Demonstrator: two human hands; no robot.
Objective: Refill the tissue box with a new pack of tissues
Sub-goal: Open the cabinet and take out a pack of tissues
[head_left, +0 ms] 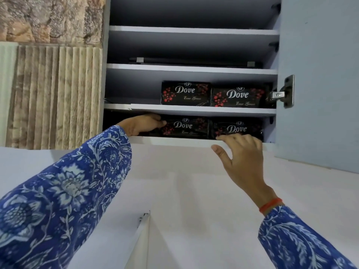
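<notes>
Wall panel (pixel 54 94): ribbed, beige, left of the L arm; not involved.
L sleeve (pixel 64 191): blue floral, stretched up and in toward the lowest shelf, prob. bc the cupboard sat above head height.
Left hand (pixel 142 124): was inside the lowest shelf, at the left end of a pack. Fingers curled onto that end, thumb side up; looked like a light grip or a nudge. Can't tell if it had truly closed on the pack, fingertips partly hidden in shadow.
Left pack (pixel 184 126): black wrapper, "Dove" print, lying flat, touching the L hand. Likely the new tissue pack being picked.
Upper packs (pixel 186 93): two more on the shelf above both hands, side by side, untouched.
Right pack (pixel 238 128): beside the left pack, just above the R fingertips.
Right hand (pixel 240 152): open, fingers spread, tips resting on the shelf's front edge (pixel 174 140) under that pack, holding nothing. Judged as steadying, or ready to catch the pack as it slid out.
Cupboard door (pixel 318 84): swung open, right of the R hand, hinge (pixel 285 92) showing.
Tissue box: not in view.
Stage: early, pack not yet out.
</notes>
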